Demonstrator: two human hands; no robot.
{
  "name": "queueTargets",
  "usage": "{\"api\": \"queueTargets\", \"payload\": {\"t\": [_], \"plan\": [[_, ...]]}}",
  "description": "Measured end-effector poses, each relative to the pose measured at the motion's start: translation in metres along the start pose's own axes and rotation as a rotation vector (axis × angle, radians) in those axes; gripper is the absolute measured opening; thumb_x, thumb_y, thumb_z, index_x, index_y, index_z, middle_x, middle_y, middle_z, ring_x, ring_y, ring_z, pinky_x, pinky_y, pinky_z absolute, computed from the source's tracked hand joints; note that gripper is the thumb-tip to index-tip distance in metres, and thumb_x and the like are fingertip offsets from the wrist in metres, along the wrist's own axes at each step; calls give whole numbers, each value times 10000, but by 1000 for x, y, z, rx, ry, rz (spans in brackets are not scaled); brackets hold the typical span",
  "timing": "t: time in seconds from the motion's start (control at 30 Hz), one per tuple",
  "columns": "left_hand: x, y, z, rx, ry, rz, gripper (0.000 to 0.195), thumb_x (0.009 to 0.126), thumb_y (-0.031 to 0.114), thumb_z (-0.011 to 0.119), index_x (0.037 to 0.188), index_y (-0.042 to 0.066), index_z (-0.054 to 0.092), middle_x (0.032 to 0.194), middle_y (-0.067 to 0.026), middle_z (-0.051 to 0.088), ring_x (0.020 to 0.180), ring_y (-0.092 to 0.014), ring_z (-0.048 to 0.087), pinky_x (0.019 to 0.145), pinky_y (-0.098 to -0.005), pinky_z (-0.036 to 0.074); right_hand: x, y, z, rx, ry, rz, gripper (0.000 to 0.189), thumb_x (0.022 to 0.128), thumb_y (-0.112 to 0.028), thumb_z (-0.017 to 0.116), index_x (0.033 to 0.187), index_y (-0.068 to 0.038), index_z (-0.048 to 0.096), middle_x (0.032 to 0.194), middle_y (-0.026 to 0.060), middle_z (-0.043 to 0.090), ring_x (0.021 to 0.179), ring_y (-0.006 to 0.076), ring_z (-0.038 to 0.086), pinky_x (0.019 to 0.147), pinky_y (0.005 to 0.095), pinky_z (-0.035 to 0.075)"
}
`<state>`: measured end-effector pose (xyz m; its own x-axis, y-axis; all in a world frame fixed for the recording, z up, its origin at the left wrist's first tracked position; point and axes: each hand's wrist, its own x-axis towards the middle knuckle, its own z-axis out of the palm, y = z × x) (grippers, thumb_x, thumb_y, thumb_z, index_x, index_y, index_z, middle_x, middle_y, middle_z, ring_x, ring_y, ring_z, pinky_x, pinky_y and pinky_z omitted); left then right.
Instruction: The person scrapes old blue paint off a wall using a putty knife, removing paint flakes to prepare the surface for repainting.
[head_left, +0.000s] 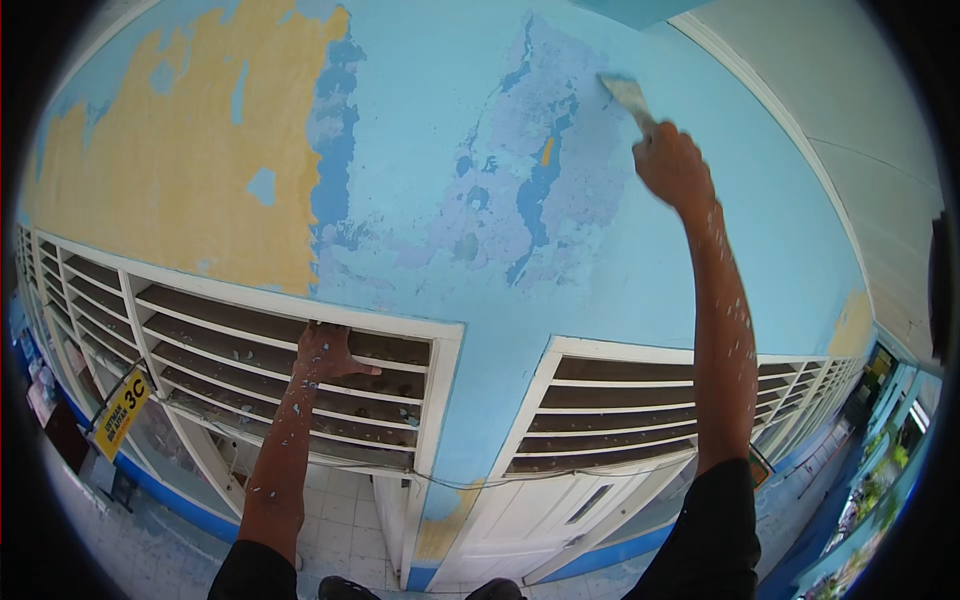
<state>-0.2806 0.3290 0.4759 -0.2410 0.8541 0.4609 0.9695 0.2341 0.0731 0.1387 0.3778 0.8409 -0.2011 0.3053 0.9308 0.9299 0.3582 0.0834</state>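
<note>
My right hand (675, 166) grips the handle of a paint scraper (625, 94) and holds its wide blade to the upper part of a light-blue painted wall (420, 97). Left of the blade lies a rough scraped patch (577, 165) of pale lilac, with darker blue streaks and one small yellow spot. My left hand (328, 351) holds on to the louvred vent (225, 330) above a doorway, its fingers hidden in the gap beneath the top frame and its thumb spread out to the right. Paint flakes stick to both forearms.
A larger bare yellow area (187, 165) covers the wall at the left. A second louvred vent (607, 405) sits above a white door (525, 525). A yellow sign (120, 416) with writing juts out at the left. The tiled floor (330, 517) is far below; a cable (480, 482) runs under the vents.
</note>
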Motion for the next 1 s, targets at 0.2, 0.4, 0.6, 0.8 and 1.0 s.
{"api": "queueTargets", "payload": {"t": [0.2, 0.4, 0.6, 0.8, 1.0], "plan": [[3, 2, 3, -16, 13, 15, 1320, 531, 907, 707, 1517, 82, 410, 1568, -211, 391, 1490, -380, 308, 1239, -513, 224, 31, 15, -11, -42, 3, -27, 282, 938, -132, 565, 1092, 82, 666, 830, 262, 710, 754, 411, 719, 700, 498, 589], [2, 0, 7, 5, -22, -18, 1333, 537, 902, 707, 1538, 88, 375, 1588, -212, 360, 1501, -375, 289, 1246, -505, 211, -21, 10, 3, -55, -157, 80, 266, 931, -163, 599, 1106, 20, 683, 984, 258, 722, 893, 395, 732, 766, 488, 598], [3, 10, -2, -24, -65, -24, 1357, 526, 895, 721, 1554, 91, 347, 1611, -215, 320, 1506, -374, 280, 1248, -504, 209, 60, 18, -1, 0, 124, -38, 321, 943, -186, 554, 1130, 47, 673, 889, 269, 716, 789, 415, 723, 723, 517, 586], [-4, -3, -2, 4, -63, -46, 1384, 520, 933, 676, 1556, 77, 345, 1602, -200, 347, 1507, -368, 283, 1254, -501, 195, 13, -6, 9, -52, 39, -24, 293, 930, -190, 597, 1146, -11, 680, 1032, 263, 713, 971, 416, 713, 832, 502, 583], [6, 11, 0, -17, -31, -17, 1394, 517, 946, 665, 1551, 65, 352, 1599, -202, 354, 1508, -355, 287, 1257, -505, 178, 60, -4, 2, -5, 148, -55, 308, 926, -156, 568, 1118, 62, 669, 940, 290, 715, 852, 434, 723, 756, 527, 584]]}}
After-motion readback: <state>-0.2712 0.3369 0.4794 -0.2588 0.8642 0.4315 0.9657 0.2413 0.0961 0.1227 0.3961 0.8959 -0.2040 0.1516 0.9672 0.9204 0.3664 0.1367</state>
